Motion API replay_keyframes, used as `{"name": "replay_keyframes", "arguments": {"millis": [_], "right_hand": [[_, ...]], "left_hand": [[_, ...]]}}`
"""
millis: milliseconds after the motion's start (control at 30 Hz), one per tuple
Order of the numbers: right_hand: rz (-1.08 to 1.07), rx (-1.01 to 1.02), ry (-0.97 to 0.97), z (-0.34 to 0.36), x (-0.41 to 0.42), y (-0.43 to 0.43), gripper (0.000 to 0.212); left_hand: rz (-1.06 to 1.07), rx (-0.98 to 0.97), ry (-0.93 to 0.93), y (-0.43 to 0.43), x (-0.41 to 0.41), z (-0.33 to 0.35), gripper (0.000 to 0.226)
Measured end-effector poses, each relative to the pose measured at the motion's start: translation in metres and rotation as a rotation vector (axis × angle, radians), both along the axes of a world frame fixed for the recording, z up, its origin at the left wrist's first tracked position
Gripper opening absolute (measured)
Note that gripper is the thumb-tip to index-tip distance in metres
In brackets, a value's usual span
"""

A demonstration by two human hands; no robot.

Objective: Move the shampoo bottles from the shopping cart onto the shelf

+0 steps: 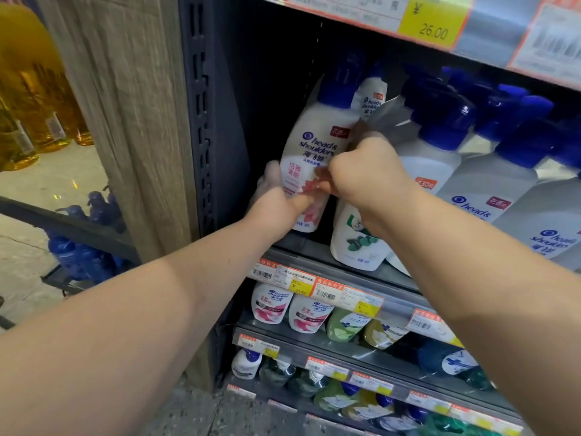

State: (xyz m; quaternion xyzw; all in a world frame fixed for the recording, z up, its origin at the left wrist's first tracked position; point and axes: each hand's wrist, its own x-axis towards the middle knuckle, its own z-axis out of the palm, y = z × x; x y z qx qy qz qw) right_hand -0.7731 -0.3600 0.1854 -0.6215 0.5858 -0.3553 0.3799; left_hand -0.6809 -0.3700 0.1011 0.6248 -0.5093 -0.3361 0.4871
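Right of pink-label bottle (pixel 309 143), green-label bottle (pixel 355 243).

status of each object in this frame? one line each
pink-label bottle, tilted, cap on, held at the left end of the shelf
left hand, grips the pink-label bottle low down
right hand, fingers curled at that bottle's right edge; grip unclear
green-label bottle, standing on the shelf under the right hand
shopping cart, blue-capped bottles inside
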Motion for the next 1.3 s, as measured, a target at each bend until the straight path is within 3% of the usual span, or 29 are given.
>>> {"name": "replay_keyframes", "arguments": {"millis": [200,1100,1200,1300], "right_hand": [[0.007,-0.023,-0.046,0.000,-0.005,0.018,0.028],[0.088,-0.071,0.029,-0.007,-0.025,0.028,0.031],[0.068,-0.119,0.053,-0.006,-0.025,0.031,0.036],[0.070,-0.217,0.123,-0.005,-0.025,0.036,0.055]], "left_hand": [[-0.016,0.001,0.017,0.019,0.005,-0.005,0.056],[-0.088,0.015,0.055,0.036,0.002,-0.011,0.062],[-0.083,0.019,0.047,0.035,0.001,-0.012,0.062],[-0.061,0.033,0.040,0.034,0.002,-0.014,0.068]]}}
